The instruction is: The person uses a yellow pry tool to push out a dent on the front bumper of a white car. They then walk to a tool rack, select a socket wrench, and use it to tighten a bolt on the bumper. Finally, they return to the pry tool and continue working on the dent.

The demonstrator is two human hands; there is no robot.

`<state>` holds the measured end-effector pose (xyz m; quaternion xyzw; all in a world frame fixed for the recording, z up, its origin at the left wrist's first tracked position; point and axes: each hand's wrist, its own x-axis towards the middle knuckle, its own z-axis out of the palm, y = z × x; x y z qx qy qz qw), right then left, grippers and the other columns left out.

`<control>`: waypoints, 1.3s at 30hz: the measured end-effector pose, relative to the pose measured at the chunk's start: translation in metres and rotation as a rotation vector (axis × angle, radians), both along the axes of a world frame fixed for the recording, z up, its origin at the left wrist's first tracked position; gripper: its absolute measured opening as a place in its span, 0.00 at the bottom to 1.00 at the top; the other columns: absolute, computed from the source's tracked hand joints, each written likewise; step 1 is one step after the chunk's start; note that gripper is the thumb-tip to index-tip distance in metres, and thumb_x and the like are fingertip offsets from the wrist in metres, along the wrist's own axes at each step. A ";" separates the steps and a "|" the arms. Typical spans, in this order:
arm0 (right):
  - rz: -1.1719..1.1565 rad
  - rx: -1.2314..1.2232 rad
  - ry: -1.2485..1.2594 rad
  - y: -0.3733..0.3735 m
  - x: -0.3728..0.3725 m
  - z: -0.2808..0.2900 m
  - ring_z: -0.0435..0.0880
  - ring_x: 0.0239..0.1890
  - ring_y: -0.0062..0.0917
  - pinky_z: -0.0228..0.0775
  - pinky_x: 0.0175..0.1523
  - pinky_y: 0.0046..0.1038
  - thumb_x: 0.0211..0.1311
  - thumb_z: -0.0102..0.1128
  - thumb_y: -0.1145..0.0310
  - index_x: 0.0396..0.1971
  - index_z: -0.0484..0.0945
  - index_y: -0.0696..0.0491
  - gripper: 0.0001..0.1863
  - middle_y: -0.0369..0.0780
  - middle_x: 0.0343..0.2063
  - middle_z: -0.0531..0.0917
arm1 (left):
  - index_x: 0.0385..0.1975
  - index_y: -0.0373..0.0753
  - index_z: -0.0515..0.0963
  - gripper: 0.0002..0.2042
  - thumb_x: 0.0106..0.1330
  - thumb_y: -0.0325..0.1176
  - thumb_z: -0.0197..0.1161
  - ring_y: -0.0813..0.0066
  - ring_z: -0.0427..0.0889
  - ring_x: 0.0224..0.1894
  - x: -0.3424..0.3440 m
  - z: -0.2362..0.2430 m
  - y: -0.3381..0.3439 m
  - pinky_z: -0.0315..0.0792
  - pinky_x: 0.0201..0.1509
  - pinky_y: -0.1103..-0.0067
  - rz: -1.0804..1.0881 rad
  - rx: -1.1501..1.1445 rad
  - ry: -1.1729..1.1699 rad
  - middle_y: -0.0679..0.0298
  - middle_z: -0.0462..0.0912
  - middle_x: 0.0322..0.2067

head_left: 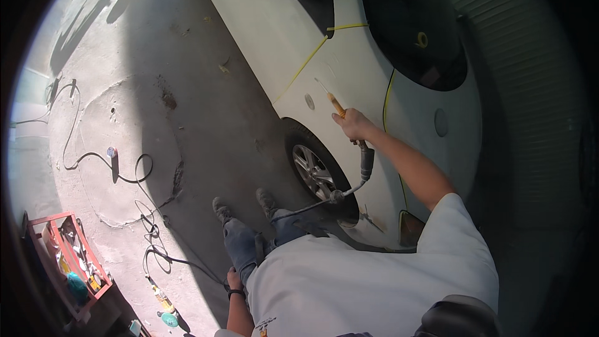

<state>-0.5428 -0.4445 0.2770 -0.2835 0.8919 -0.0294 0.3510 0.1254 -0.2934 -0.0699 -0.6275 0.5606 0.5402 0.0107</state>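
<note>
Right hand (354,124) wrapped around an orange-handled tool (337,105), whose long axis points forward-left of the grip over a white car (362,65); left hand (234,279), farther back, grip unclear.

One white car (249,37), two car wheels (315,171), two grey oval patches (441,123) on it, one yellow tape roll (418,41), two bare hands (353,125), one orange-handled tool (336,105), two shoes (266,203), one red tool cart (55,217), one yellow power tool (162,299), one black wristband (236,292)
</note>
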 end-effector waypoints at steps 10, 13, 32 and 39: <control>-0.060 0.134 0.226 -0.021 0.020 -0.085 0.87 0.26 0.45 0.80 0.38 0.43 0.73 0.53 0.48 0.35 0.80 0.67 0.31 0.52 0.23 0.84 | 0.46 0.29 0.80 0.12 0.72 0.32 0.58 0.70 0.86 0.34 0.084 -0.016 -0.220 0.80 0.41 0.75 0.266 0.091 0.033 0.56 0.86 0.35; 0.221 0.453 0.127 -0.046 0.023 -0.138 0.89 0.38 0.46 0.82 0.44 0.43 0.72 0.52 0.45 0.40 0.82 0.66 0.32 0.56 0.33 0.87 | 0.49 0.28 0.77 0.12 0.78 0.31 0.54 0.70 0.85 0.39 0.094 0.004 -0.243 0.80 0.45 0.77 0.456 0.078 0.211 0.55 0.85 0.40; 0.391 0.629 0.046 -0.160 -0.002 -0.414 0.91 0.31 0.30 0.84 0.38 0.33 0.62 0.57 0.74 0.39 0.86 0.60 0.11 0.42 0.28 0.89 | 0.43 0.29 0.80 0.11 0.76 0.32 0.59 0.77 0.85 0.36 0.044 0.077 -0.020 0.77 0.41 0.80 0.281 0.608 -0.184 0.60 0.87 0.35; 0.264 0.510 0.055 -0.187 0.013 -0.400 0.90 0.24 0.31 0.83 0.32 0.31 0.62 0.61 0.72 0.36 0.86 0.60 0.09 0.41 0.25 0.88 | 0.43 0.30 0.81 0.09 0.74 0.31 0.59 0.81 0.79 0.31 0.004 0.050 -0.050 0.72 0.36 0.81 0.064 0.321 -0.135 0.65 0.84 0.31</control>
